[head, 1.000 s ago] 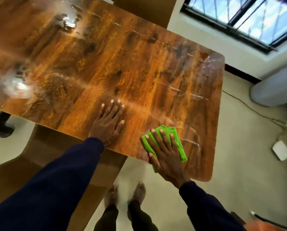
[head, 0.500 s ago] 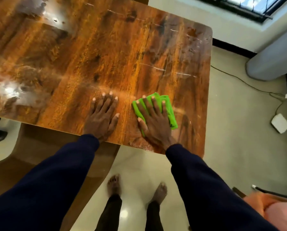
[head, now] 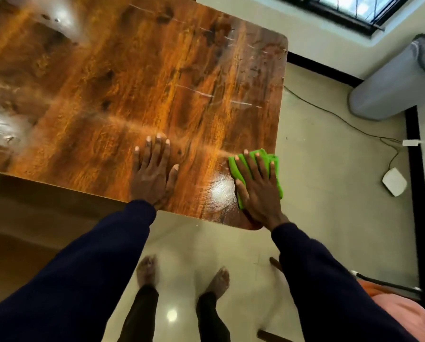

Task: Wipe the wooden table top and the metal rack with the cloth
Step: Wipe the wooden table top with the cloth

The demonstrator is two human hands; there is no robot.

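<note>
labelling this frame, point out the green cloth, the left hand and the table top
green cloth (head: 273, 161): head view, far right corner
left hand (head: 151, 178): head view, back of hand
table top (head: 137, 77): head view, bare middle

floor (head: 325, 183): pale, glossy tiles
cable (head: 342, 118): thin, dark, trailing across floor toward right wall
white box (head: 394, 181): flat, rounded corners, lying on floor at cable's end
window (head: 349, 8): top right, dark frame, barred
grey cylinder (head: 391, 82): leaning by wall under window
</note>
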